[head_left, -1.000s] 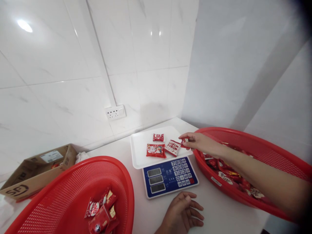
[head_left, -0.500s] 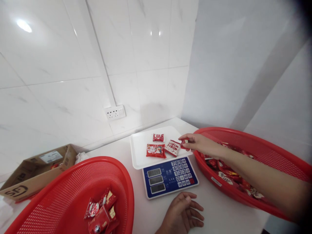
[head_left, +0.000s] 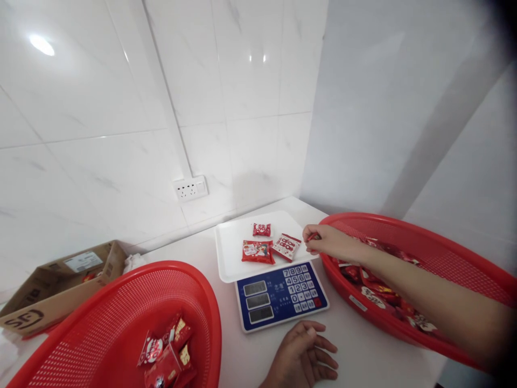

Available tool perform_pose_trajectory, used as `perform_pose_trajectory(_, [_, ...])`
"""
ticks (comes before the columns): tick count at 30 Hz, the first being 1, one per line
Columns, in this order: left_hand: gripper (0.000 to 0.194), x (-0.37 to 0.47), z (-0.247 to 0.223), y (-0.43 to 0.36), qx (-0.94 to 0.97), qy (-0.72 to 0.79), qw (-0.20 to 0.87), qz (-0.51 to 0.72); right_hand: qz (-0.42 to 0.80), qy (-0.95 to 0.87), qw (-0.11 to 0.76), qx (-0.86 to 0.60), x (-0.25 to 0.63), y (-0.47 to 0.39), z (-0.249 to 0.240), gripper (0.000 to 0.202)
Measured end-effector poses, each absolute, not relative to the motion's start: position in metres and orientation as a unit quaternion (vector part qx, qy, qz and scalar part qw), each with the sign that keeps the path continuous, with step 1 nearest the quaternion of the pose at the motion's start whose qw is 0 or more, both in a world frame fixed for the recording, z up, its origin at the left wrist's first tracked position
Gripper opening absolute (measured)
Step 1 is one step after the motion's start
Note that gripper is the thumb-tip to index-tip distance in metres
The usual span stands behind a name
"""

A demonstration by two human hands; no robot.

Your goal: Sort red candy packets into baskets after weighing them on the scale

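On the white tray of a blue-faced scale lie a small red packet, a larger red packet and a white-and-red square packet. At the tray's right edge, my right hand is closed round a small red packet, mostly hidden by the fingers. My left hand rests on the table below the scale's keypad, fingers apart and holding nothing.
A red basket full of packets stands at the right, under my right forearm. Another red basket with several packets is at the lower left. Behind it sits a cardboard box.
My right hand has drawn slightly to the right, away from the square packet, and its fingers have curled further over the small red packet. My left hand has stayed in place.
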State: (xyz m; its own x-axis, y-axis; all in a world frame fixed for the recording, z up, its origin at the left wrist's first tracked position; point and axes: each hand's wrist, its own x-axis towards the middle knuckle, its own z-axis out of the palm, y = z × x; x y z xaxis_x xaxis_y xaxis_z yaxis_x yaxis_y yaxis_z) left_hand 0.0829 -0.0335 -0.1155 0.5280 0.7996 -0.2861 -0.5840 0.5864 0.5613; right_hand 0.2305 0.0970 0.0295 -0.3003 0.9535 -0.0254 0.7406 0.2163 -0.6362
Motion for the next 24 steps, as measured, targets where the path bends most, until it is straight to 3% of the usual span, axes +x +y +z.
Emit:
perform_pose_trajectory(9, [0.035,0.086,-0.121,-0.031,0.2,0.27,0.85,0.406,0.137,-0.843,0.098,-0.51,0.216,0.107,0.019,0.02])
perform_pose_trajectory(16, [0.037,0.085,-0.121,-0.031,0.198,0.27,0.851,0.404,0.088,-0.873,0.043,-0.478,0.212,0.106,0.019,0.013])
perform_pose_trajectory(24, [0.033,0.086,-0.124,-0.03,0.186,0.251,0.857,0.409,0.022,-0.86,0.022,-0.51,0.201,0.104,0.015,0.034])
